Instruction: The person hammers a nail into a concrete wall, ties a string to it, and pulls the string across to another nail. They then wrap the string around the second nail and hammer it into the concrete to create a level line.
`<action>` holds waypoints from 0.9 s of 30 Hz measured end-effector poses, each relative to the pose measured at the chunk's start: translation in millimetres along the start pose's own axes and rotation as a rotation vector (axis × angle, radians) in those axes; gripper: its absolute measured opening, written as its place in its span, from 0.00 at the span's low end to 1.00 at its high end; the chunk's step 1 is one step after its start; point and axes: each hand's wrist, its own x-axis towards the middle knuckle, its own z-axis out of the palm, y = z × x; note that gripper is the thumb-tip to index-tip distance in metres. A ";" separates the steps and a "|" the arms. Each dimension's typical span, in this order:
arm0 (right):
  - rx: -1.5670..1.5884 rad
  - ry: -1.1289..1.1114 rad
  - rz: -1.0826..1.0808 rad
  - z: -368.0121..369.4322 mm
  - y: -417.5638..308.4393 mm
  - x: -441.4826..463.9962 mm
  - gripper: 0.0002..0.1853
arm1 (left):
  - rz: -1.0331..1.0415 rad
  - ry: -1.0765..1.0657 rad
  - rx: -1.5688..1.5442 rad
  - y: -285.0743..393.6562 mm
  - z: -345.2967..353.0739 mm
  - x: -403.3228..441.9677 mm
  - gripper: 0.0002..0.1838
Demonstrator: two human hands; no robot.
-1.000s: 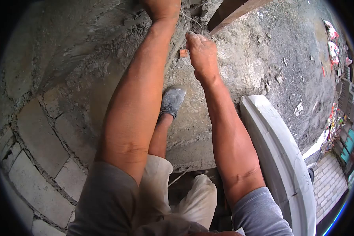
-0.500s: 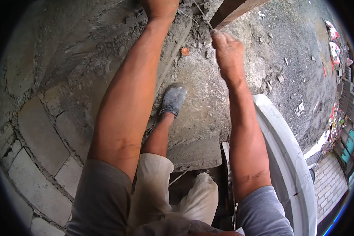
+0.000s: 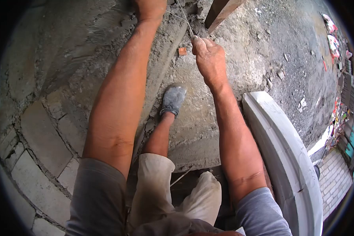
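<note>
A thin pale string (image 3: 185, 19) runs from the top edge down to my right hand (image 3: 209, 53), whose fingers are pinched round it. My left hand (image 3: 150, 8) is at the top edge, partly cut off; its fingers are out of sight, and a strand of the string passes close to its right side. Below and left of my right hand, a small orange brick piece (image 3: 182, 51) lies on the rough cement surface. Just above my right hand stands a brown wooden post (image 3: 220, 15).
A grey block wall (image 3: 43, 135) curves along the left. At the right is a long pale concrete moulding (image 3: 281, 145). My foot in a grey sock (image 3: 173, 98) rests on the cement ledge. Rubble, bags (image 3: 333, 45) and paving (image 3: 334, 179) lie farther right.
My right hand first swung right with the string, then came back left beside the wooden post. My left hand has shifted a little to the left.
</note>
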 end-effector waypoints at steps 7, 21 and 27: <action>0.007 0.093 -0.037 30.2 5.9 -17.6 0.16 | -0.006 0.118 -0.015 3.2 7.6 -1.4 0.17; -0.184 -0.360 0.565 -110.7 -32.9 -371.2 0.18 | -0.967 -0.596 -0.050 -74.6 -265.1 -335.8 0.29; -0.179 -0.176 0.668 -209.5 -116.5 -487.4 0.17 | -1.098 -0.928 0.122 -15.6 -350.6 -325.3 0.27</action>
